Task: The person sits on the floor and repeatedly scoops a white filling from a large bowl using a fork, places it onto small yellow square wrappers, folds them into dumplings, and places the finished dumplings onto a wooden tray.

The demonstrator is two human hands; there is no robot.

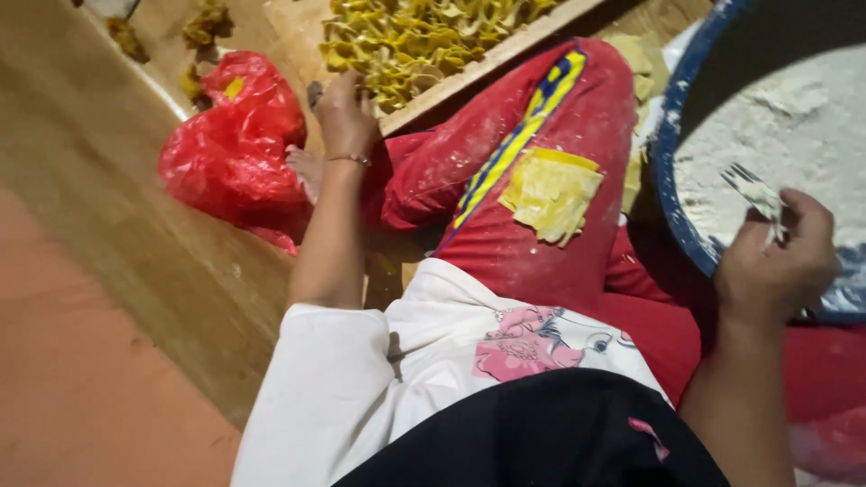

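My left hand [345,113] reaches out to the edge of a wooden board [469,74] heaped with folded yellow dough pieces [415,36], its fingers resting on the pile. My right hand [778,261] is closed around a flour-caked fork [756,192] over a blue-rimmed bowl [675,194] of white filling. A small stack of square yellow wrappers [550,191] lies on my thigh, on red trousers with a blue and yellow stripe [514,144].
A crumpled red plastic bag [236,144] lies on the wooden floor left of my leg. More yellow pieces [206,27] are scattered at the top left. Loose wrappers [642,68] sit between my knee and the bowl.
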